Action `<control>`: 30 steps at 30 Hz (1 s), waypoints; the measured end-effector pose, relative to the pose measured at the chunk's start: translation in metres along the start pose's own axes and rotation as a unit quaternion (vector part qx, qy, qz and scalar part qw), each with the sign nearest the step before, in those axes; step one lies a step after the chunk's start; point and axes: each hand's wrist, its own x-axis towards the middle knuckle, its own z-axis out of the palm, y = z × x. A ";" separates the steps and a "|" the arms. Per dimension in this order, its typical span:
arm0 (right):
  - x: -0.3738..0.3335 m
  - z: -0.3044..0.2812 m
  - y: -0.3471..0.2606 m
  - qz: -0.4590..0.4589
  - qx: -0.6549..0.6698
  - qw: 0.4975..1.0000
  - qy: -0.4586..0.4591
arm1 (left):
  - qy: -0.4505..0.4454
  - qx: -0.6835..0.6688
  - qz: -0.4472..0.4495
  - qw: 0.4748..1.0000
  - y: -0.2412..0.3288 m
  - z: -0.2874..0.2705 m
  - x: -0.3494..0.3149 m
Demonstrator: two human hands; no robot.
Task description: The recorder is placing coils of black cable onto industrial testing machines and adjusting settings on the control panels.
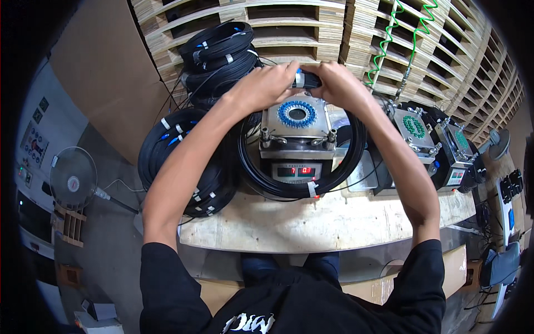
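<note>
A large coil of black cable point(356, 158) encircles a metal-topped machine point(297, 146) on the bench. At the coil's far side, my left hand point(271, 82) and my right hand point(340, 84) are closed around the bundled cable, close together. Between them show a white tape band and a small blue tip. Another white tape point(312, 189) wraps the coil's near side. On the machine's top plate sits a ring of blue connectors point(297, 113). Below it, a panel point(300, 171) shows lit red digits. My fingertips are partly hidden by the cable.
Stacked black cable coils point(217, 61) stand at the back left, with more coils point(189, 167) at the left edge of the wooden bench point(261, 228). Two similar machines with green rings point(413, 127) are on the right. Wooden pallets point(289, 33) rise behind. A fan point(73, 183) stands left.
</note>
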 end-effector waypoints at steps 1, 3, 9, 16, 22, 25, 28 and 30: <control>-0.003 -0.008 -0.012 0.004 0.002 1.000 -0.006 | -0.001 -0.003 -0.002 1.000 0.006 -0.005 -0.008; -0.016 -0.007 -0.025 0.006 0.002 0.999 -0.039 | -0.003 -0.007 -0.002 1.000 0.021 -0.009 -0.028; -0.102 0.062 -0.068 0.021 0.051 0.982 -0.181 | -0.097 -0.114 -0.004 0.989 0.073 0.042 -0.126; -0.199 0.213 -0.079 0.117 0.109 0.954 -0.255 | -0.232 -0.224 -0.061 0.945 0.091 0.183 -0.219; -0.245 0.292 -0.109 0.146 0.024 0.974 -0.170 | -0.147 -0.297 -0.101 0.938 0.087 0.253 -0.273; -0.255 0.293 -0.121 0.160 -0.088 0.976 -0.122 | -0.129 -0.265 -0.158 0.942 0.108 0.233 -0.267; -0.252 0.291 -0.130 0.177 -0.055 0.978 -0.091 | -0.087 -0.229 -0.133 0.960 0.105 0.238 -0.271; -0.252 0.287 -0.128 0.194 -0.031 0.975 -0.098 | -0.084 -0.281 -0.185 0.938 0.112 0.236 -0.273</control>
